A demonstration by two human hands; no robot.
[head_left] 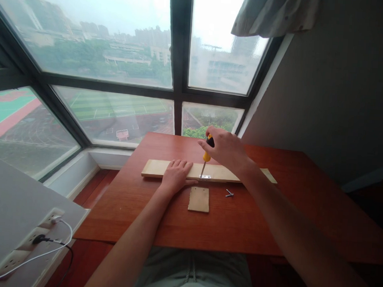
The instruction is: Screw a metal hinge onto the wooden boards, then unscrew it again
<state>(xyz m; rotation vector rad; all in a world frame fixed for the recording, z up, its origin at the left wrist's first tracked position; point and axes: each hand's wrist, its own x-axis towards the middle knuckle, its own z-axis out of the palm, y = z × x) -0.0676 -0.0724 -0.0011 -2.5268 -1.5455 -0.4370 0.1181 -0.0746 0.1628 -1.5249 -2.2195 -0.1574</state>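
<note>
You've got the pale wooden board lying crosswise on the table, with the small metal plate at its near edge, around the middle. Your right hand is closed around the yellow-and-black handle of the screwdriver; the shaft slants slightly, tip down at the plate's left end. Your left hand lies flat on the board just left of the plate, fingers over the top, thumb out toward the near edge, pinching nothing. Step looks like driving a screw through the plate into the wood; screw head too small to make out. Next move probably calls for steady downward pressure and turning, left hand bracing so the board doesn't slide; slipping off the screw is the risk. The small wooden piece sits just on your side of the board, two dark spots near its far edge, likely holes. Loose screws lie to its right, presumably for later fastening. Brands, labels: none readable on the screwdriver handle, board, plate or wall sockets.
</note>
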